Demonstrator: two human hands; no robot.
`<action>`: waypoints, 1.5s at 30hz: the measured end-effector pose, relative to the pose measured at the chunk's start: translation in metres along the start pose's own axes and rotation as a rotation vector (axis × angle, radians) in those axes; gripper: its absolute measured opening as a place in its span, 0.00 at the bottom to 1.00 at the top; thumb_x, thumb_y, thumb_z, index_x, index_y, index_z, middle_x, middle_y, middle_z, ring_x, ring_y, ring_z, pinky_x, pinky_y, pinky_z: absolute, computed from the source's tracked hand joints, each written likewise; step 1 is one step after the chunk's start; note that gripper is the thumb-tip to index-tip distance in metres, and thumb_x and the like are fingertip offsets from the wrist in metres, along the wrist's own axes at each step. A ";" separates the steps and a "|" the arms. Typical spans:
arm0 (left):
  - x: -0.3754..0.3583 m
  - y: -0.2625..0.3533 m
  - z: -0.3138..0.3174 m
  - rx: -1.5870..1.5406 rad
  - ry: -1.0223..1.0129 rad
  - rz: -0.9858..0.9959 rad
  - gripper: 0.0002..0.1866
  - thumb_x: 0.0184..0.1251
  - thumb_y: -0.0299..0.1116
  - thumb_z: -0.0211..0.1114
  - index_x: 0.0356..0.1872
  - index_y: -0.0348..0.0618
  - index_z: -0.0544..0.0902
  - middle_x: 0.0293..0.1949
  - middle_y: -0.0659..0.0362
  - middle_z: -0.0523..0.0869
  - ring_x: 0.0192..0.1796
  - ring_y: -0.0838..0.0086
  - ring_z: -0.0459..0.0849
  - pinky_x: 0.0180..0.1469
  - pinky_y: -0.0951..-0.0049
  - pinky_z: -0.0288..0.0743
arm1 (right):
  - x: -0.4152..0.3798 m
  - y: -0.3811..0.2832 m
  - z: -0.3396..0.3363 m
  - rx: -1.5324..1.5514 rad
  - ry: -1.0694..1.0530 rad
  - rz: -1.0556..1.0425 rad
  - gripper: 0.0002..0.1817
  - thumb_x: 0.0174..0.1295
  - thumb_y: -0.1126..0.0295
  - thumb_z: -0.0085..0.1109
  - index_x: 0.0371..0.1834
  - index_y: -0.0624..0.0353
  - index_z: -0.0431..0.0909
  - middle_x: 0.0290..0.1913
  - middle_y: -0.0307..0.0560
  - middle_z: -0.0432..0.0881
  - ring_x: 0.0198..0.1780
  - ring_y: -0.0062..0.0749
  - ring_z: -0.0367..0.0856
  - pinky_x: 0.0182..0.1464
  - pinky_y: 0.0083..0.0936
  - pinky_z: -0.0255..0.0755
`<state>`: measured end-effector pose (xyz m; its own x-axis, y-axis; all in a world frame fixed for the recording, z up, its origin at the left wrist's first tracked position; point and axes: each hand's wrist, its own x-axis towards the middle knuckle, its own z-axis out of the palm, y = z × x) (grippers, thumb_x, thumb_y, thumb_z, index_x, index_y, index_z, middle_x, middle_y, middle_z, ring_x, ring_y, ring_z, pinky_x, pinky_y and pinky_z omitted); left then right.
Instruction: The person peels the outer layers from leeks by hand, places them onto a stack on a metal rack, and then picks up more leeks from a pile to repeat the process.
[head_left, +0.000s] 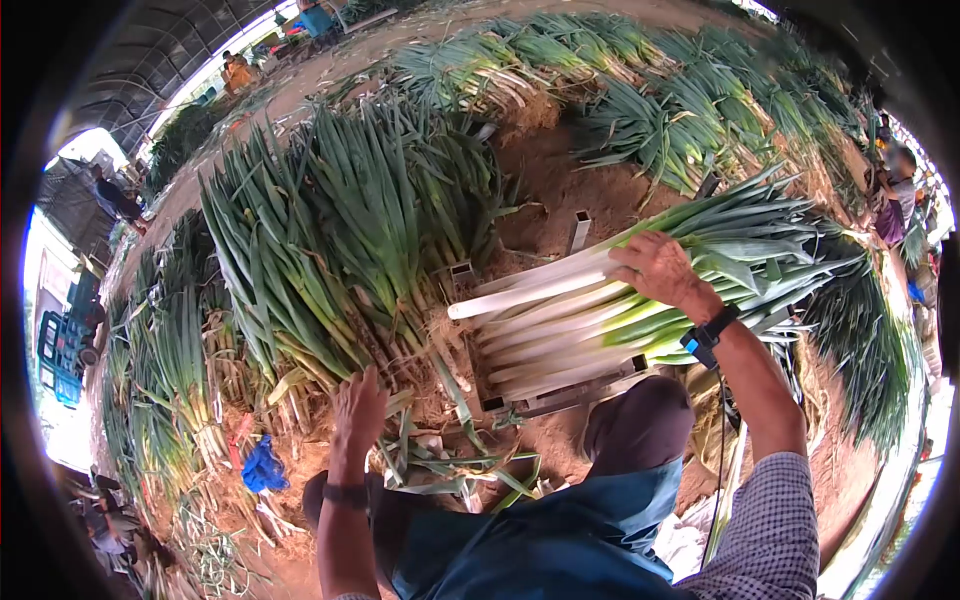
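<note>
My right hand (pixel 657 268) rests over the pile of trimmed leeks (pixel 560 340), its fingers curled round the green-white part of the topmost leek (pixel 530 287). These leeks lie side by side in a metal frame (pixel 570 400), white ends to the left and green leaves to the right. At the root ends of a large heap of untrimmed leeks (pixel 330 230) is my left hand (pixel 360 405). Its fingers are bent together among the stems, and what they hold, if anything, is hidden. Stripped leaves (pixel 450 465) lie beside that hand on the ground.
More leeks (pixel 680 130) lie in heaps at the back and right. Further bundles (pixel 180 340) stand at the left, near a blue cloth (pixel 263 466). A metal post (pixel 579 232) rises behind the frame. Other people (pixel 118 200) are in the distance.
</note>
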<state>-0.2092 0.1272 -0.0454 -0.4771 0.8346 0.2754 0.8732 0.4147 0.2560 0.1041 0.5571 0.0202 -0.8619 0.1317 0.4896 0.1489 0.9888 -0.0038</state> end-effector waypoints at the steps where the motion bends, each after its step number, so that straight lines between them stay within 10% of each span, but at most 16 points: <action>1: -0.004 0.016 -0.010 0.182 0.102 0.096 0.05 0.66 0.28 0.64 0.39 0.40 0.81 0.29 0.49 0.82 0.31 0.53 0.81 0.33 0.57 0.73 | 0.001 0.002 0.002 0.000 -0.002 -0.009 0.15 0.59 0.53 0.69 0.39 0.52 0.86 0.33 0.45 0.81 0.41 0.44 0.83 0.47 0.39 0.79; 5: 0.015 0.125 -0.002 -0.345 -0.071 0.244 0.14 0.64 0.23 0.63 0.50 0.33 0.83 0.48 0.46 0.86 0.53 0.52 0.82 0.60 0.54 0.74 | 0.007 0.006 0.002 -0.008 0.062 -0.040 0.15 0.59 0.54 0.69 0.40 0.51 0.86 0.31 0.43 0.79 0.39 0.43 0.82 0.44 0.37 0.78; 9: 0.086 0.219 0.049 -0.226 -0.077 0.261 0.20 0.68 0.33 0.65 0.57 0.34 0.77 0.55 0.44 0.79 0.62 0.49 0.74 0.69 0.51 0.65 | 0.015 0.013 -0.021 -0.030 0.055 -0.040 0.15 0.59 0.55 0.69 0.42 0.52 0.85 0.31 0.43 0.78 0.38 0.41 0.81 0.43 0.37 0.77; 14: 0.154 0.218 0.186 -0.065 0.376 0.106 0.12 0.70 0.34 0.63 0.48 0.37 0.78 0.48 0.43 0.78 0.57 0.50 0.74 0.65 0.48 0.63 | 0.013 0.031 -0.036 -0.045 0.067 -0.053 0.15 0.59 0.57 0.70 0.43 0.53 0.84 0.30 0.43 0.78 0.37 0.42 0.81 0.43 0.37 0.78; 45: 0.142 0.240 0.138 -0.164 0.362 0.094 0.10 0.72 0.30 0.62 0.49 0.37 0.82 0.57 0.45 0.77 0.65 0.44 0.71 0.66 0.45 0.65 | -0.001 0.059 0.096 0.206 -0.393 0.153 0.15 0.63 0.49 0.64 0.40 0.46 0.87 0.34 0.49 0.83 0.43 0.51 0.84 0.47 0.47 0.77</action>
<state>-0.0538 0.3947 -0.0729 -0.4255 0.6721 0.6059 0.9013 0.2546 0.3506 0.0672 0.6217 -0.0645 -0.9616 0.2546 0.1030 0.2239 0.9439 -0.2426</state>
